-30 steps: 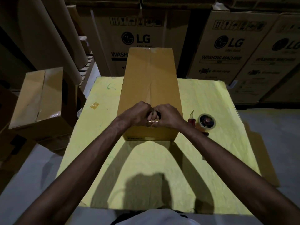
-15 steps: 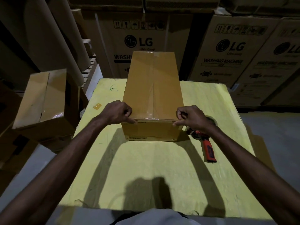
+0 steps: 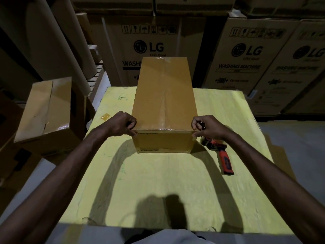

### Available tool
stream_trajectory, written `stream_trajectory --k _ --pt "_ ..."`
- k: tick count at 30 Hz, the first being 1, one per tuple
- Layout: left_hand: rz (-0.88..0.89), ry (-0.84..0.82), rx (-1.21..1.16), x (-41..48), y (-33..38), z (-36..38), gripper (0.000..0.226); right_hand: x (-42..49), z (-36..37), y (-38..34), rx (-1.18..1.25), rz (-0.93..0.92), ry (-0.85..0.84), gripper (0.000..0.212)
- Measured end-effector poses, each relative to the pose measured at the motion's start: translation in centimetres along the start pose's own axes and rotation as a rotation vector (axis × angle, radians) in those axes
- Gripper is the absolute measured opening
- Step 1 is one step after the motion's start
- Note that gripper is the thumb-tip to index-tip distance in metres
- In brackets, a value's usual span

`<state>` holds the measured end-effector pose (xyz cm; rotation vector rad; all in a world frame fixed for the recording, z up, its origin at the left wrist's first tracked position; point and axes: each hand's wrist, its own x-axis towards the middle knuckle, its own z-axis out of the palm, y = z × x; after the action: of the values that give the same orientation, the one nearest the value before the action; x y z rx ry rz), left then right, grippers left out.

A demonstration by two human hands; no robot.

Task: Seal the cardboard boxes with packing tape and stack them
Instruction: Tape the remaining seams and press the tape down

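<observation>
One box (image 3: 164, 95), near corners pinched by left hand (image 3: 121, 123), right hand (image 3: 207, 126); one tape dispenser (image 3: 223, 155); one spare box (image 3: 49, 110), frame left; yellow worktop (image 3: 158, 187); three LG cartons (image 3: 244, 55) behind.

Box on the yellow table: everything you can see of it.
The cardboard box is brown, oblong, closed, lengthwise away from the camera on the yellow table. Clear tape runs along its top centre seam and over the near edge; faint print marks the near face. The left hand and right hand pinch its near top corners, fingers curled. A tape dispenser lies by its right side.
</observation>
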<state>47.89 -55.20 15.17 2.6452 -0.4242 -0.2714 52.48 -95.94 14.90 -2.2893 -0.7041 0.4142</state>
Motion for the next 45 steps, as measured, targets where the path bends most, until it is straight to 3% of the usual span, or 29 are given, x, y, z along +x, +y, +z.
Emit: stream_trajectory --k 3,5,8,12,14,16,18,21,23,26,31,35,39,45 --pt "0.041 0.019 0.14 0.2 0.4 0.3 0.05 0.3 0.0 -0.7 -0.23 -0.057 0.009 0.038" --pt "0.07 0.055 0.202 -0.1 0.7 0.5 0.052 0.3 0.0 -0.8 -0.262 -0.059 0.017 0.04" --pt "0.011 0.159 0.031 -1.2 1.3 0.8 0.057 -0.2 0.3 -0.7 -0.143 0.015 0.078 0.042" --pt "-0.155 0.549 -0.284 -1.7 3.6 2.2 0.056 0.4 2.3 -2.3 0.103 0.163 0.647 0.05" --pt "-0.265 0.675 -0.388 -0.5 4.5 2.5 0.051 1.9 3.1 -3.0 0.193 0.358 0.777 0.07" --pt "-0.465 0.632 -0.492 1.3 4.7 2.3 0.074 3.7 3.3 -3.4 0.392 0.549 0.622 0.093" --pt "-0.59 0.488 -0.751 2.9 4.5 1.8 0.095 5.4 3.2 -3.3 0.611 0.652 0.448 0.108" --pt "-0.522 0.3 -1.185 4.0 4.1 1.8 0.098 6.4 2.7 -3.1 0.729 0.66 0.342 0.099" --pt "-0.502 0.298 -1.145 4.4 3.4 2.6 0.094 6.5 2.9 -2.8 0.76 0.606 0.297 0.084" --pt "-0.502 0.32 -1.134 4.6 3.1 3.3 0.082 6.2 3.4 -2.5 0.788 0.532 0.313 0.064" --pt "-0.502 0.361 -1.17 4.8 2.2 4.4 0.076 6.0 3.9 -2.1 0.858 0.568 0.322 0.098" --pt "-0.487 0.372 -1.248 4.6 1.8 5.1 0.068 5.0 3.9 -2.4 1.109 0.658 0.289 0.051" --pt "-0.466 0.222 -1.563 4.1 1.4 5.3 0.063 4.4 5.2 -2.1 1.253 0.671 0.389 0.076" --pt "-0.587 0.134 -1.772 3.2 1.9 4.8 0.051 4.2 5.4 -2.6 1.293 0.632 0.41 0.071"
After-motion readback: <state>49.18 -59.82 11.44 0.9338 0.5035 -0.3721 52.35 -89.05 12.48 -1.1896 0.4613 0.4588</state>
